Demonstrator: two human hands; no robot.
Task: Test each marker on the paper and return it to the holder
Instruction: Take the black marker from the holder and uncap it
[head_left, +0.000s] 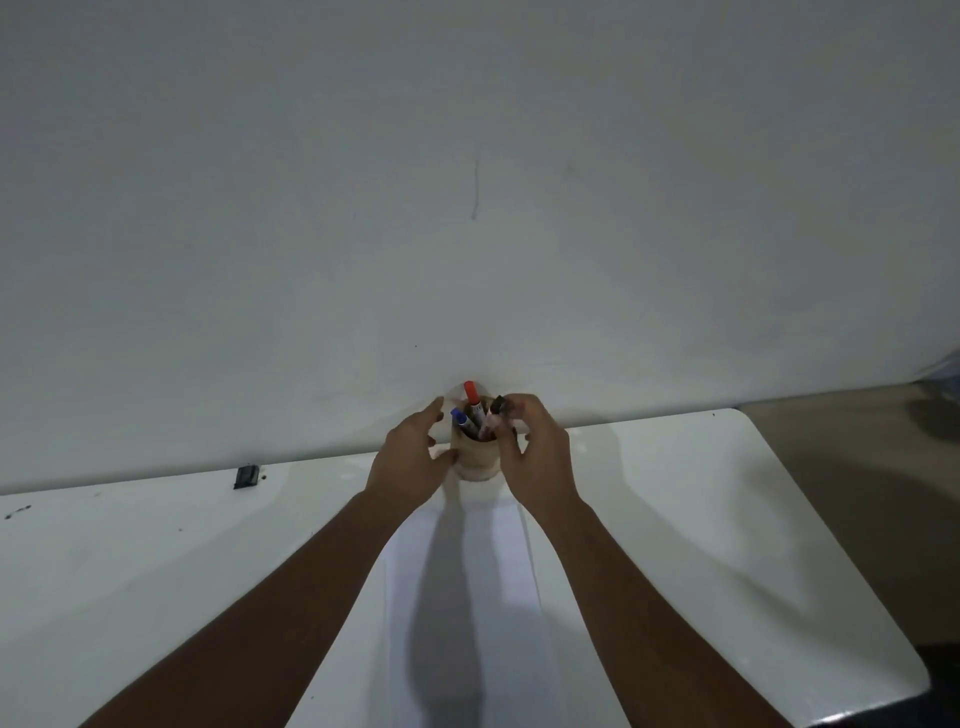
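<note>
A tan round holder (475, 460) stands at the far edge of the white table, against the wall. In it stand a red-capped marker (471, 395), a blue-capped marker (459, 417) and a black-capped marker (496, 410). My left hand (415, 457) cups the holder's left side, fingers apart and touching it. My right hand (535, 449) is at the holder's right side, its fingertips pinched on the black-capped marker, which is still in the holder. A white sheet of paper (467, 597) lies on the table between my forearms, partly in their shadow.
The white table (156, 571) ends in a rounded corner at the right, with floor beyond it. A small dark object (246, 476) lies at the table's far edge on the left. A bare pale wall (467, 208) rises right behind the holder.
</note>
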